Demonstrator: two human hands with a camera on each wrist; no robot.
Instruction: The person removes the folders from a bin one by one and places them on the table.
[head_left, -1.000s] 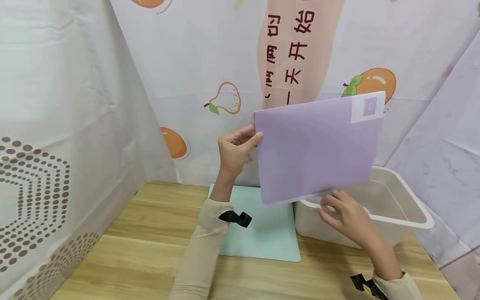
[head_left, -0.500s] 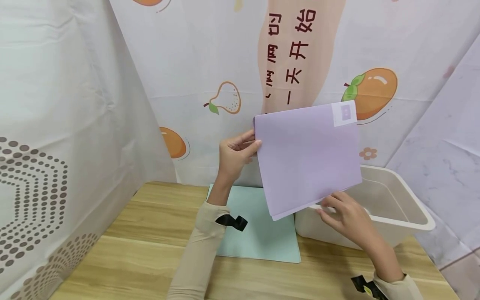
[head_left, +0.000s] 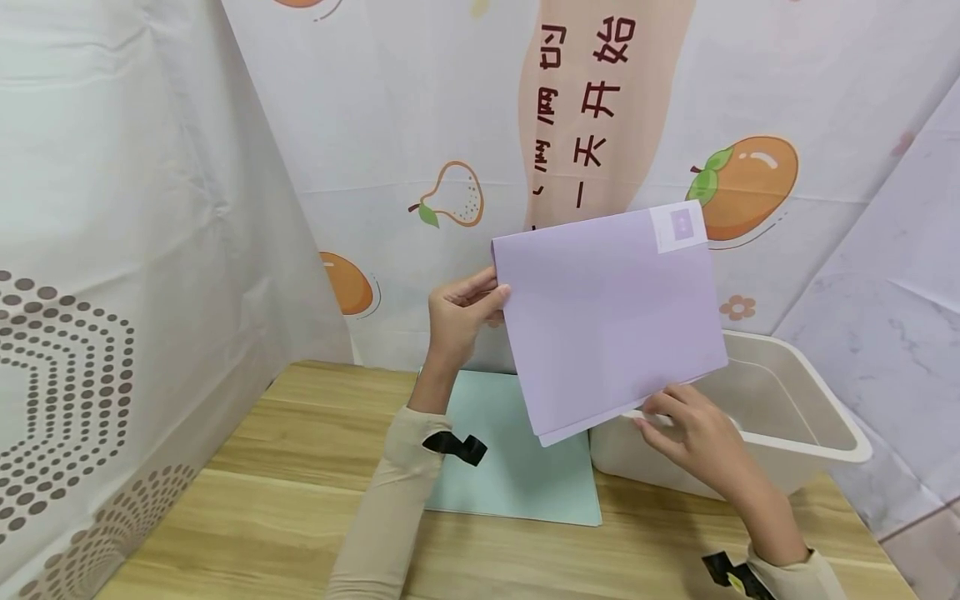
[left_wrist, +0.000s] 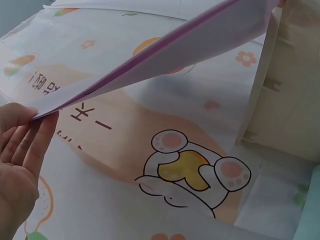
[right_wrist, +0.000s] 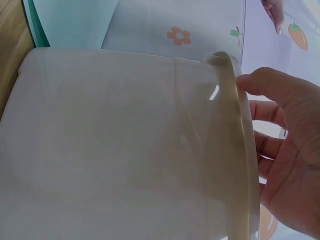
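Observation:
My left hand (head_left: 459, 321) pinches the left edge of a light purple file folder (head_left: 607, 317) between thumb and fingers. The folder is held up and tilted, with a white label (head_left: 678, 227) at its upper right corner. In the left wrist view the folder (left_wrist: 165, 60) shows nearly edge-on, its sheets slightly apart. My right hand (head_left: 693, 433) stays at the near rim of a beige plastic bin (head_left: 802, 442), fingers loosely curled near the folder's lower edge. In the right wrist view, the thumb of the right hand (right_wrist: 295, 150) appears at the bin's rim, its fingertips partly hidden behind it.
A pale mint-green folder or stack of sheets (head_left: 517, 475) lies on the wooden table (head_left: 322, 467), left of the bin. A printed cloth (head_left: 390, 100) with fruit and lettering hangs behind, and more cloth covers both sides.
The purple folder has swung down and to the left, its lower edge dropping and its right end drawing in. The left hand has moved slightly left and down; the right hand has stayed put.

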